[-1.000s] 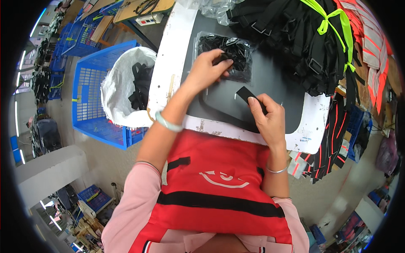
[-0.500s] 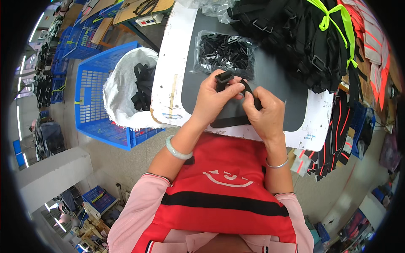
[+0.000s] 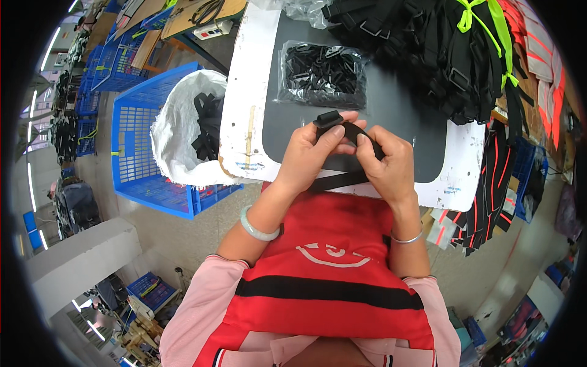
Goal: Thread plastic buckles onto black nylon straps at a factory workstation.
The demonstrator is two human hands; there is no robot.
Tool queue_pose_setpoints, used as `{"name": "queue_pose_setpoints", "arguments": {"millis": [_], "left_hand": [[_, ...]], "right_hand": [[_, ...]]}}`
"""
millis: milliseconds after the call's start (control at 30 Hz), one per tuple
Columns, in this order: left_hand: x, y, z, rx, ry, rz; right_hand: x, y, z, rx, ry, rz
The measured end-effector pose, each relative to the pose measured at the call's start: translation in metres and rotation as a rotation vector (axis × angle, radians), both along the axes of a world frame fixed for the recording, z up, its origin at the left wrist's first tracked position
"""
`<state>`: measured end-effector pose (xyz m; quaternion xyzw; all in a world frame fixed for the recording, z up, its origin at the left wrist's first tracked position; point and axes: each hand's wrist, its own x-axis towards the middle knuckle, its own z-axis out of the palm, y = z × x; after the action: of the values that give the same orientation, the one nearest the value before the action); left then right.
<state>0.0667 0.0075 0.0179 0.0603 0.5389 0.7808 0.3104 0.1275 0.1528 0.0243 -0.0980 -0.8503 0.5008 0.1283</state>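
My left hand (image 3: 309, 156) and my right hand (image 3: 386, 164) meet over the near edge of the dark work table (image 3: 403, 116). Together they hold a black webbing strap (image 3: 342, 177), which hangs down between them toward my red apron. At the strap's top end sits a black plastic buckle (image 3: 328, 117), pinched by my left thumb and fingers. My right fingers grip the strap just beside it. A clear bag of black plastic buckles (image 3: 323, 74) lies on the table just beyond my hands.
A heap of black straps with neon yellow and orange pieces (image 3: 452, 49) covers the far right of the table. A blue crate (image 3: 131, 147) lined with a white sack (image 3: 177, 131) of black straps stands at my left. More blue crates stand farther left.
My left hand came back from the bag of buckles with a buckle and joined my right hand. Both hands now work the buckle onto the strap end.
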Motion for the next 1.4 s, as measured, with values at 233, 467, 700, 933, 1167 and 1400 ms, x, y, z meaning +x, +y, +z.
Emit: {"name": "queue_pose_setpoints", "arguments": {"millis": [233,467,700,933,1167,1400], "left_hand": [[-0.009,-0.009,0.001,-0.004,-0.067,-0.109],[-0.007,-0.012,0.003,-0.061,-0.046,-0.082],[-0.012,-0.015,0.009,-0.058,-0.034,-0.196],[0.002,-0.005,0.004,-0.118,0.070,-0.052],[0.006,-0.006,0.008,-0.201,0.129,-0.096],[0.008,-0.009,-0.002,-0.239,0.220,-0.006]], "right_hand": [[0.004,0.001,0.001,0.080,0.044,0.001],[0.011,-0.003,0.009,0.121,0.096,0.148],[0.011,0.001,0.004,0.029,0.123,0.118],[0.012,0.006,-0.001,0.089,0.075,0.172],[0.012,-0.008,-0.005,-0.120,0.076,0.071],[0.018,-0.006,-0.005,0.006,0.075,0.073]]}}
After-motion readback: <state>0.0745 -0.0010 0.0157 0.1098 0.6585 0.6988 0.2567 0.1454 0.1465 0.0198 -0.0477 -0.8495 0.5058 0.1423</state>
